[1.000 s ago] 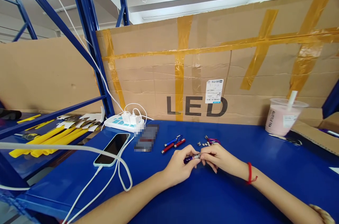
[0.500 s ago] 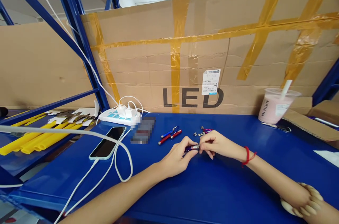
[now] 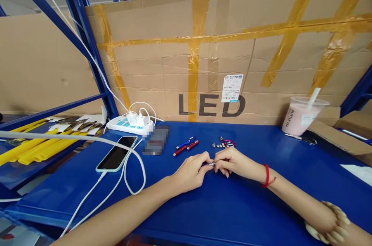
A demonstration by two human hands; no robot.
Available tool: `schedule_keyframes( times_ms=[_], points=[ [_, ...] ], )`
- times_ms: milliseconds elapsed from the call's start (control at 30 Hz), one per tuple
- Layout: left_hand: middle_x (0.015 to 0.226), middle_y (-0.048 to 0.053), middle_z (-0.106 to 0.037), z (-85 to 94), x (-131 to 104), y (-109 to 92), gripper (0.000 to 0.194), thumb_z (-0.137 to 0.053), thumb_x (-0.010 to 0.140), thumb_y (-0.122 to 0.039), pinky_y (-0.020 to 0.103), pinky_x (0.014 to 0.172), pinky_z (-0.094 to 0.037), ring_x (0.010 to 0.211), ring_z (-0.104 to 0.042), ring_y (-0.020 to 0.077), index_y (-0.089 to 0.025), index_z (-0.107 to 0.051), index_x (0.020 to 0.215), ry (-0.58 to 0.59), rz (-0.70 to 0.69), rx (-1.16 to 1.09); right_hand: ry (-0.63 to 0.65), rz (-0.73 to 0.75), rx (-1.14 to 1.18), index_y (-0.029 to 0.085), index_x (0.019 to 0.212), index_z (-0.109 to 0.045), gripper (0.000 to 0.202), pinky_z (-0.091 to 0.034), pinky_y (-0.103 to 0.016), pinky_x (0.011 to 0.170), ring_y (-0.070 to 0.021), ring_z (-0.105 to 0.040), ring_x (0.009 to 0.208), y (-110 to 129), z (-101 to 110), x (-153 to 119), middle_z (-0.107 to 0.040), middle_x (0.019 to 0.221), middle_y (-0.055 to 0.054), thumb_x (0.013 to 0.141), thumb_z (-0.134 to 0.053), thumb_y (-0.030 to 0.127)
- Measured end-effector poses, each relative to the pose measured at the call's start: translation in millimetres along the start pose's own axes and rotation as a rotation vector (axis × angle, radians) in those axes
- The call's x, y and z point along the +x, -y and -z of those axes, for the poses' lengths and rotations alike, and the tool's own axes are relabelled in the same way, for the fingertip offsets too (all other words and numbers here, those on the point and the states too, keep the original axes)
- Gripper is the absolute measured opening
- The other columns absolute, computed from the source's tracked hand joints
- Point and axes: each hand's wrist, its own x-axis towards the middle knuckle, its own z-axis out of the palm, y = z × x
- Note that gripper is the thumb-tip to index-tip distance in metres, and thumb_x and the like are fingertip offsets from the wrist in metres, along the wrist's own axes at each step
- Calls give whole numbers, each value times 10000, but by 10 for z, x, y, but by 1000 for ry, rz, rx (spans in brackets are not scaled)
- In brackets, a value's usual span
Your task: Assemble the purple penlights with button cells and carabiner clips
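My left hand (image 3: 193, 172) pinches a small purple metal tube (image 3: 207, 164), most of it hidden by the fingers. At the tube's silver end, my right hand (image 3: 234, 161) has its fingertips closed; whether they hold a separate small part cannot be made out. Behind the hands lie a blue tube (image 3: 185, 143) and two red tubes (image 3: 192, 145) with silver ends. Several small silver pieces (image 3: 218, 145) and a bunch of purple and red pieces (image 3: 228, 142) are just behind my right hand.
A phone (image 3: 117, 154) with white cables and a power strip (image 3: 128, 125) stand left on the blue table (image 3: 232, 215). A pink drink cup (image 3: 302, 116), scissors and an open carton are at right. Yellow tubes (image 3: 37, 149) lie far left; cardboard (image 3: 157, 67) rises behind.
My left fingers now cover more of the purple tube, and my right fingertips have shifted slightly left against its silver end. The camera view has moved a little.
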Motion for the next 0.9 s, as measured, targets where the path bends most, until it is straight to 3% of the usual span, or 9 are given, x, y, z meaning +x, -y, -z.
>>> schedule_keyframes(
  times_ms=[200, 333, 500, 600, 767, 900],
  points=[
    [797, 31, -610, -5, 8, 13, 124, -415, 864, -148, 236, 672, -413, 760, -574, 166, -185, -471, 761, -82, -44, 48, -57, -18, -177, 147, 629, -524, 439, -425, -188, 516, -94, -534, 419, 69, -76, -16, -553, 469, 3, 926, -353, 421],
    [745, 28, -579, -8, 9, 17, 139, -425, 852, -134, 239, 654, -405, 721, -552, 165, -180, -482, 733, -110, -70, 107, -42, -125, -46, 147, 625, -515, 501, -388, -181, 451, -89, -470, 341, 105, -133, -25, -491, 387, 22, 903, -338, 524],
    [816, 40, -607, -21, 14, 2, 88, -426, 859, -138, 235, 663, -428, 768, -581, 166, -175, -501, 833, -156, -22, -5, -86, -126, 65, 148, 598, -500, 529, -339, -173, 418, -82, -435, 315, 169, -132, -21, -458, 352, 31, 865, -369, 585],
    [874, 48, -623, -25, 22, -7, 95, -431, 859, -133, 238, 698, -439, 832, -591, 174, -176, -492, 918, -137, -2, -65, -92, -117, -5, 143, 596, -529, 541, -357, -178, 447, -83, -442, 331, 195, -107, -30, -470, 356, 25, 875, -361, 575],
    [818, 34, -606, -49, 19, 8, 76, -418, 863, -141, 232, 629, -422, 745, -577, 163, -177, -474, 829, -150, -7, -4, -97, -104, -117, 143, 615, -552, 552, -382, -183, 492, -82, -452, 352, 200, -86, -39, -491, 366, 22, 903, -321, 553],
    [849, 30, -613, -62, 18, 12, 74, -421, 863, -137, 231, 656, -429, 789, -582, 165, -178, -483, 857, -153, -1, -22, -88, -104, -148, 146, 629, -554, 523, -396, -182, 505, -85, -472, 360, 184, -74, -35, -492, 369, 26, 914, -323, 518]
  ],
)
